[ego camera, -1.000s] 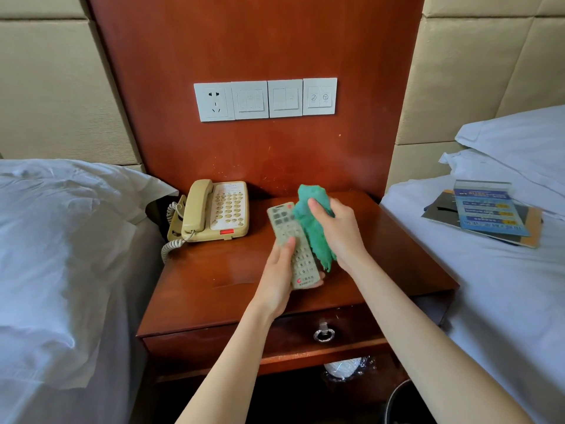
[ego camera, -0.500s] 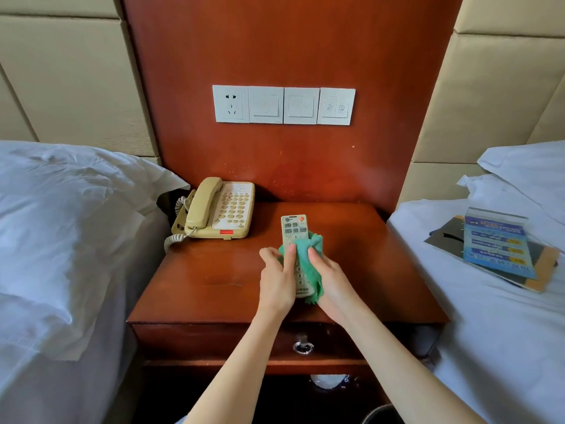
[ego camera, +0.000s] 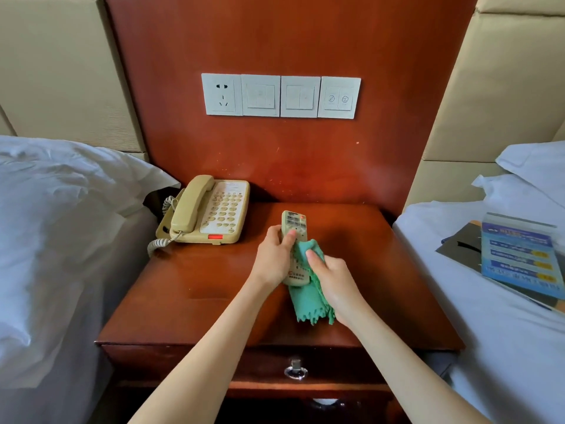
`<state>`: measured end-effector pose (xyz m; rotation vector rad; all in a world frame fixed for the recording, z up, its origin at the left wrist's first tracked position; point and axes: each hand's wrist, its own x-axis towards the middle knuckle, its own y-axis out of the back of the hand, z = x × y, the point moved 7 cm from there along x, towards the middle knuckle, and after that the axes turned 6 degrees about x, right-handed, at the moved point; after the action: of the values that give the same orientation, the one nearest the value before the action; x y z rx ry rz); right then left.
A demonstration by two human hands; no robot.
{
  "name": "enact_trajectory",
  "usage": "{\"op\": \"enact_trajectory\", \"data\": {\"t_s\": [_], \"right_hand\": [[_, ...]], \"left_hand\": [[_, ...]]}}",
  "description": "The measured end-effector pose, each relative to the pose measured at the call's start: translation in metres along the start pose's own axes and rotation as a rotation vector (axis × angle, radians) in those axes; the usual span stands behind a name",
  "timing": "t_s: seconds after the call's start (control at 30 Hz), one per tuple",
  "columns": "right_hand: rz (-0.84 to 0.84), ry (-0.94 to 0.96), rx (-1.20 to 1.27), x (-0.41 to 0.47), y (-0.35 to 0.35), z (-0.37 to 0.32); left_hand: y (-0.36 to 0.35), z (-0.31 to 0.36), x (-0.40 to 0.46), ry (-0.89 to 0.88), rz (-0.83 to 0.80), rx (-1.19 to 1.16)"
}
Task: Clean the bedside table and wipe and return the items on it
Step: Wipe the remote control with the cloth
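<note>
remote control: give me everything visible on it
The remote control is a long, slim beige handset, plastic by its look, with rows of small grey buttons, a red button at its far end and a red logo near its near end. It points away from the person, face up, over the bedside table. The left hand holds its left edge, thumb across the buttons; the right hand presses a green cloth against its right side.

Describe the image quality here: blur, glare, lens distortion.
Head view: wide-angle bending bows the padded wall panels at the edges; soft sheen on the bedside table; booklet print is blurred; remote and green cloth are fairly sharp.
</note>
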<state>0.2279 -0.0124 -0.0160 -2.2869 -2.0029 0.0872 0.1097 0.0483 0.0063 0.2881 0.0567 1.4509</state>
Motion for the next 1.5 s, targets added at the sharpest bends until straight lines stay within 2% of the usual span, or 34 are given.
{"op": "enact_trajectory", "data": {"t_s": [0.1, 0.2, 0.37, 0.5, 0.57, 0.63, 0.73, 0.77, 0.83, 0.97, 1.13, 1.33, 1.4, 1.5], "right_hand": [[0.065, 0.035, -0.045, 0.004, 0.019, 0.000], [0.124, 0.045, 0.000, 0.001, 0.036, 0.003], [0.293, 0.142, -0.249, -0.006, 0.049, -0.003], [0.291, 0.151, -0.341, -0.007, 0.050, -0.006], [0.271, 0.157, -0.392, -0.008, 0.047, -0.005], [0.261, 0.155, -0.406, -0.009, 0.047, -0.005], [0.263, 0.155, -0.403, -0.009, 0.047, -0.006], [0.269, 0.156, -0.405, -0.009, 0.047, -0.007], [0.275, 0.155, -0.407, -0.010, 0.047, -0.008], [0.267, 0.149, -0.406, -0.009, 0.046, -0.008], [0.272, 0.135, -0.395, -0.008, 0.048, -0.005], [0.285, 0.125, -0.316, -0.009, 0.049, -0.006], [0.284, 0.093, -0.227, -0.009, 0.050, -0.005], [0.266, -0.012, -0.164, -0.007, 0.054, -0.001]], "left_hand": [[0.009, -0.001, 0.018, -0.018, 0.027, 0.125], [0.020, -0.004, 0.043, -0.022, 0.048, 0.400], [0.029, -0.017, 0.067, 0.020, 0.045, 0.676], [0.034, -0.019, 0.069, 0.057, 0.025, 0.815], [0.035, -0.011, 0.065, -0.008, 0.027, 0.968], [0.035, -0.002, 0.052, -0.166, -0.004, 1.038], [0.032, -0.006, 0.017, -0.515, -0.211, 1.234], [0.033, -0.014, 0.006, -0.584, -0.283, 1.319], [0.039, -0.026, -0.003, -0.623, -0.342, 1.421], [0.035, -0.022, 0.010, -0.699, -0.319, 1.593], [0.037, -0.031, 0.043, -0.611, -0.320, 1.763], [0.049, -0.030, 0.053, -0.557, -0.282, 1.757], [0.045, -0.020, 0.044, -0.576, -0.235, 1.637], [0.038, 0.002, 0.024, -0.602, -0.171, 1.338]]}}
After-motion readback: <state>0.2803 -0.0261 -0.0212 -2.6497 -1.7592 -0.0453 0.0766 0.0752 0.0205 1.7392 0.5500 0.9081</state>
